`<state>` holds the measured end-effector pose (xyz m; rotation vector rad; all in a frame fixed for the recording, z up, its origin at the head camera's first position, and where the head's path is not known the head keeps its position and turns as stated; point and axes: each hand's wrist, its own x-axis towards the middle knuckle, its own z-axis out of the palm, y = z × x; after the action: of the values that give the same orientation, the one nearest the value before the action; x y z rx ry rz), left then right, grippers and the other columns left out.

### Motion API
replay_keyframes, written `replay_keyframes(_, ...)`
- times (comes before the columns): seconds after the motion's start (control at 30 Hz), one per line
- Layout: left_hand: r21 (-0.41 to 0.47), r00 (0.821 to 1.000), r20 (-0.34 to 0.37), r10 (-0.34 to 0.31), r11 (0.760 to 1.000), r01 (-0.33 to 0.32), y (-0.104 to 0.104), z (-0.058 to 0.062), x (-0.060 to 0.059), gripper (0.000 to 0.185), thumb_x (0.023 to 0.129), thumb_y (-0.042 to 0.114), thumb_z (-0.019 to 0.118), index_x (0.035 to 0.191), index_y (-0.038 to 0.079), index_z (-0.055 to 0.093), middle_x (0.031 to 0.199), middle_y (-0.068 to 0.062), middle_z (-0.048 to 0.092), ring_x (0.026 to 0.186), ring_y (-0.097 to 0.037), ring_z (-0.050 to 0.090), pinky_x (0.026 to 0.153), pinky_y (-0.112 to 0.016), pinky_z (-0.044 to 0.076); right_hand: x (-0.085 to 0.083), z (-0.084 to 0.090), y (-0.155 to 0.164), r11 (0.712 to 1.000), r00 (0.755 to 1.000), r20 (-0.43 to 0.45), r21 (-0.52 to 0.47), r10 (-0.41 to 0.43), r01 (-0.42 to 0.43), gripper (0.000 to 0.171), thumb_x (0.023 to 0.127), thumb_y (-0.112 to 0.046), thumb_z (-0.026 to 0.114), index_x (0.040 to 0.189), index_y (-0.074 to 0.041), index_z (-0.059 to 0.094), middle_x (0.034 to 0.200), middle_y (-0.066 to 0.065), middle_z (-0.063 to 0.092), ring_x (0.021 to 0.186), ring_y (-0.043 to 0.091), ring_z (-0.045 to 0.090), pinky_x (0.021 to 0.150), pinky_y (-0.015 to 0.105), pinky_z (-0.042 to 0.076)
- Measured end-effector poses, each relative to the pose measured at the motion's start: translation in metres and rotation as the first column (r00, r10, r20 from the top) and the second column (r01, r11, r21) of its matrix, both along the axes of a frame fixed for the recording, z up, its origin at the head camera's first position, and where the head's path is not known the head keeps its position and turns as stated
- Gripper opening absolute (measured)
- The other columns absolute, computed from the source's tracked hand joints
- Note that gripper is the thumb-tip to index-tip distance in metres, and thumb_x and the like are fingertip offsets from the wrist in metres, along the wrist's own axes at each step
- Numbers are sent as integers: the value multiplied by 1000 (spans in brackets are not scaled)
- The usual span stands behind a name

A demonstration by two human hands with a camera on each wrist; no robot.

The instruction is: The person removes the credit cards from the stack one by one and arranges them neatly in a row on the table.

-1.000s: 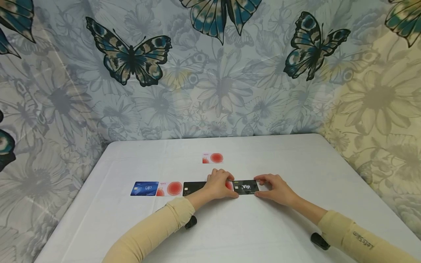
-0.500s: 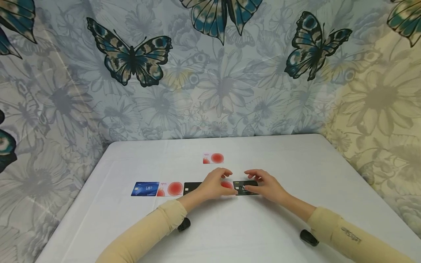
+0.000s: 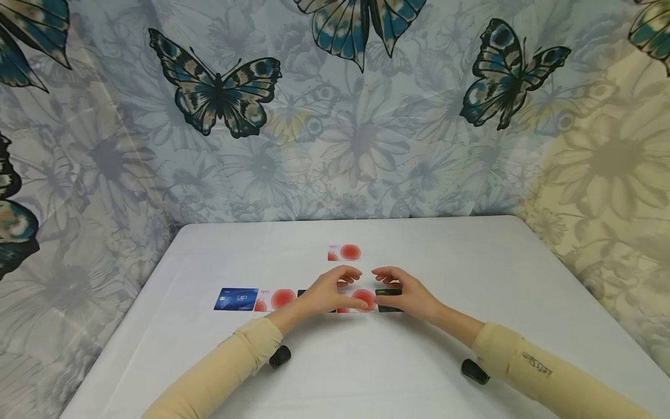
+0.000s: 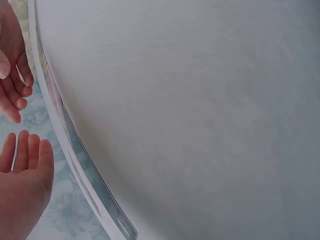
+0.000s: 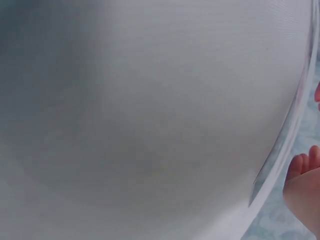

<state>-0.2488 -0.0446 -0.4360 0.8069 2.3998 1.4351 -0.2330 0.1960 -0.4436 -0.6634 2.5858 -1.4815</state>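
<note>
White bench (image 3: 471, 279), card row (image 3: 272, 299). Left hand (image 3: 327, 294) and right hand (image 3: 405, 294) hovered over red card (image 3: 361, 299), grips relaxed, empty. Step judged: aligning row. Next: fetch far card (image 3: 344, 252).

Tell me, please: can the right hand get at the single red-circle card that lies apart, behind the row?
Probably yes. The right hand hangs open above the row, and the red-circle card lies flat just beyond it on the table, with nothing standing between them.

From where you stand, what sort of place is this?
Probably a makeshift tabletop set, not a shop: a white cloth-covered table, a butterfly-printed fabric backdrop hung close behind it, and a row of plastic cards, such as the blue VIP card.
</note>
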Motion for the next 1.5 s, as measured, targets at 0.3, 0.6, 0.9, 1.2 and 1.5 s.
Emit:
replay_keyframes(0.3, 17, 1000, -13, 5, 1000, -5, -12, 0, -4, 66, 79, 24, 83, 132, 1, 52, 130, -12, 56, 118, -26, 53, 103, -34, 41, -5, 6, -12, 1000, 1000, 28, -2, 10, -10, 56, 85, -16, 76, 134, -1, 52, 123, 17, 57, 111, 33, 50, 102, 49, 41)
replay_keyframes(0.6, 13, 995, -86, 48, 999, -47, -21, -3, -16, 60, 79, 20, 83, 127, -2, 54, 123, -16, 58, 113, -30, 55, 100, -38, 43, -27, 2, -21, 1000, 1000, 9, 14, -5, 5, 55, 83, -15, 79, 129, 1, 55, 119, 18, 59, 107, 33, 51, 100, 50, 41)
replay_keyframes(0.9, -62, 985, -124, 120, 990, -129, -24, -5, -36, 58, 80, 23, 82, 125, -2, 55, 122, -16, 58, 112, -29, 56, 98, -40, 44, -51, 3, -28, 983, 998, -1, 173, -56, 55, 57, 82, -20, 80, 129, 0, 55, 117, 14, 61, 101, 27, 53, 90, 40, 46)
replay_keyframes(1.2, -150, 966, -153, 206, 962, -229, -25, -5, -59, 58, 79, 23, 83, 124, -2, 56, 112, -12, 61, 107, -28, 56, 95, -39, 45, -77, 6, -31, 964, 994, -4, 246, -105, 103, 58, 82, -22, 79, 130, 1, 54, 116, 15, 60, 97, 28, 50, 86, 38, 43)
replay_keyframes(1.5, -222, 949, -182, 257, 930, -295, -26, -2, -75, 56, 80, 22, 81, 124, -2, 55, 114, -15, 60, 107, -29, 55, 94, -40, 44, -96, 2, -36, 951, 990, -20, 274, -141, 141, 57, 81, -19, 80, 128, 2, 56, 110, 13, 59, 95, 27, 50, 84, 37, 43)
